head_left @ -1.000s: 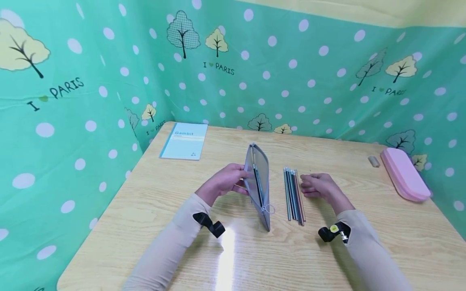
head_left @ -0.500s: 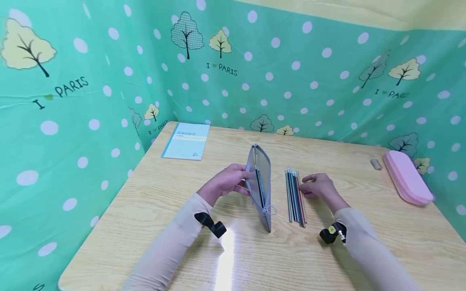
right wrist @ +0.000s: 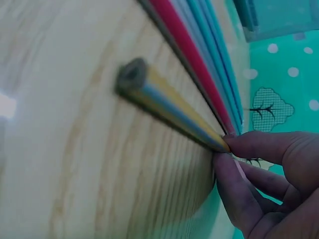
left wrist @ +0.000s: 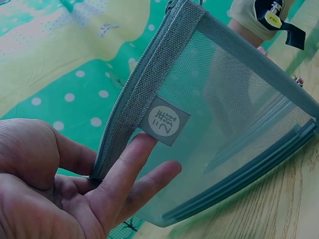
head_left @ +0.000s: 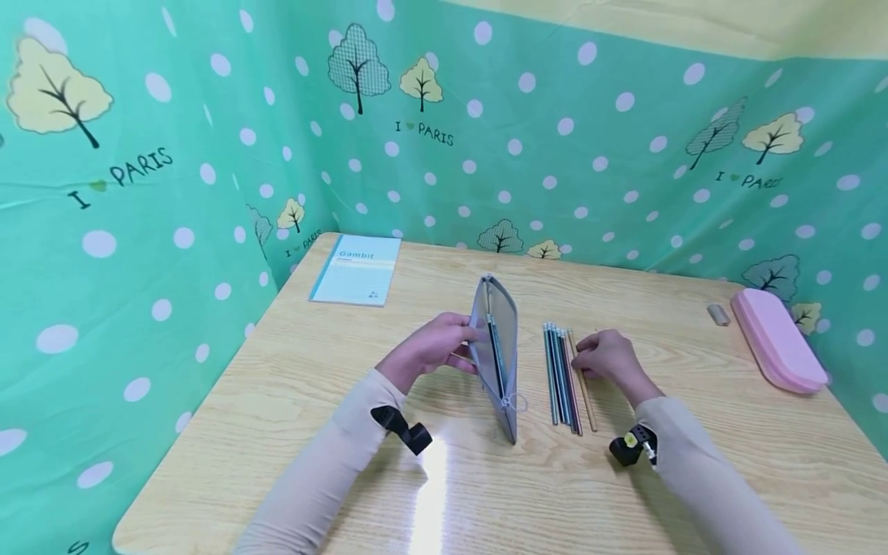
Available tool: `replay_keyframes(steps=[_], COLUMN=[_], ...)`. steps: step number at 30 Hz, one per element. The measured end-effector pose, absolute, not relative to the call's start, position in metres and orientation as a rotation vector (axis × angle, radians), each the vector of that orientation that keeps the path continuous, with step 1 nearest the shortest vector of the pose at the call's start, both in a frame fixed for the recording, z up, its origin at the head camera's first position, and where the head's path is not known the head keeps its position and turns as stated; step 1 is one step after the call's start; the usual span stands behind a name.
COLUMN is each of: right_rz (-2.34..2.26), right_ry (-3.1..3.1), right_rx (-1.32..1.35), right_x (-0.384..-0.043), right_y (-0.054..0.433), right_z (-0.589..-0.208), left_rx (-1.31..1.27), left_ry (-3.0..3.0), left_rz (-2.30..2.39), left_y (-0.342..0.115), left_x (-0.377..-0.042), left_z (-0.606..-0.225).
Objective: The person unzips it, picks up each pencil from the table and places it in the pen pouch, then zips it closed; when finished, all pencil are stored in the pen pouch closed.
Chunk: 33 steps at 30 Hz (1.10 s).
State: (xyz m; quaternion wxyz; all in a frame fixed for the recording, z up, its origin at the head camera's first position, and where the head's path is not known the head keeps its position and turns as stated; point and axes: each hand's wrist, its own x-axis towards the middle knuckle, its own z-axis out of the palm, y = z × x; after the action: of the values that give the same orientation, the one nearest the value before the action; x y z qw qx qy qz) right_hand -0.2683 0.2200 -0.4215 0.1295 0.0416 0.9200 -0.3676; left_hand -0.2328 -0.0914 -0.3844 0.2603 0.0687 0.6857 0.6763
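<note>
My left hand [head_left: 437, 343] grips a grey mesh zip pouch [head_left: 506, 316] by its upper edge and keeps it standing on the table, mouth unzipped. Through the mesh in the left wrist view, dark pencils [left wrist: 249, 172] lie along the bottom; a fingertip touches the small fabric label [left wrist: 164, 119]. With thumb and fingertips, my right hand [head_left: 609, 361] pinches a yellow pencil [right wrist: 174, 107] near its far end. That pencil angles away from a row of several pencils [head_left: 559, 378], mostly blue and dark, with a red one [right wrist: 184, 37] on the near side.
A pink pencil case [head_left: 777, 339] lies at the table's right side, with a grey eraser [head_left: 718, 314] beside it. At the back left is a light blue notebook [head_left: 357, 270]. A green dotted curtain [head_left: 541, 139] hangs behind the wooden table [head_left: 312, 401].
My right hand has moved slightly left onto the pencil row and taken hold of the yellow pencil, whose near end has swung right, apart from the others. My left hand and the pouch stay put.
</note>
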Motion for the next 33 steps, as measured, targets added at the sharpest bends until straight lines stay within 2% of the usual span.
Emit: replay_keyframes(steps=[14,24,33], right_rz=[-1.690,-1.872,-1.979], right_ry=[2.158,2.065,2.016], right_rx=[-0.022,-0.085,-0.070], right_x=[-0.271,-0.267,-0.259], right_y=[0.238,0.221,0.216], right_z=[-0.402,-0.382,-0.380], left_rx=[0.174,0.174,0.173], left_ry=[1.877,1.889,1.892], left_rz=[1.816,1.821,1.822], left_y=[-0.092,-0.093,-0.089], left_x=[-0.232,-0.233,-0.234], left_z=[-0.385,-0.388,-0.388])
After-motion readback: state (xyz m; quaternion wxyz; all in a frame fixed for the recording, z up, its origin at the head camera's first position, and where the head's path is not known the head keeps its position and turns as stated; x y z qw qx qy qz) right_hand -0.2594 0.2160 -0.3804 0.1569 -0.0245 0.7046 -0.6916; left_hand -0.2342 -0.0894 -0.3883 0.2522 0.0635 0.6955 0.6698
